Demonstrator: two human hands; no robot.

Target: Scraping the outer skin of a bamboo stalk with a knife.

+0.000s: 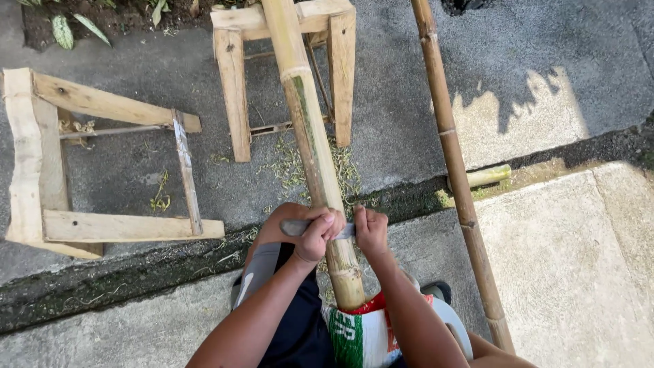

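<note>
A thick bamboo pole [310, 129] runs from a wooden trestle at the top down to my lap, where its end rests on a sack. A grey metal blade [294, 227] lies crosswise on the pole. My left hand [315, 234] grips the blade's left part. On the right side of the pole, my right hand [370, 232] holds the blade's other end. Part of the pole is scraped pale, with a green strip remaining.
A wooden trestle [235, 82] supports the pole. Another wooden stool [41, 163] lies on its side at left. A thinner brown bamboo pole [456, 170] runs along the right. Green shavings [289, 167] litter the concrete. A short bamboo piece [487, 176] lies by the mossy seam.
</note>
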